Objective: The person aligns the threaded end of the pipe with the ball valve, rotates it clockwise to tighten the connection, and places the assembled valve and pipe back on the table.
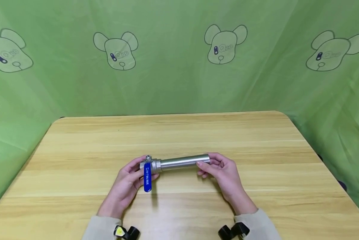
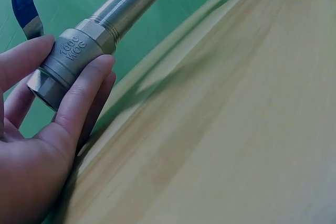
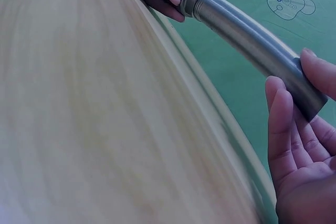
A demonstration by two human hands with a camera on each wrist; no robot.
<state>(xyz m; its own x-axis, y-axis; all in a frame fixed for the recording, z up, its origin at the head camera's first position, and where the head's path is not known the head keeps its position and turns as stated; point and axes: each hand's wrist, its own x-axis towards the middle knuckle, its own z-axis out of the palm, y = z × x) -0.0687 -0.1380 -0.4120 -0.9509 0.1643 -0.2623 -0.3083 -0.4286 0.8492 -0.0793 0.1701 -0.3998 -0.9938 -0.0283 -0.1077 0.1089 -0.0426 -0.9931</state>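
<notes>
A steel ball valve with a blue lever handle is joined to a straight steel pipe. Threads show where the pipe meets the valve in both wrist views. My left hand grips the valve body between thumb and fingers at the left end. At the other end, my right hand pinches the pipe near its tip, thumb on the near side. Valve and pipe are held up off the table, nearly level, with the right end slightly higher in the head view. The lever points toward me.
A wood-grain table with rounded far corners lies below. Green fabric printed with bear-head outlines hangs behind it and at both sides. Black camera mounts sit at both wrists over light sleeves.
</notes>
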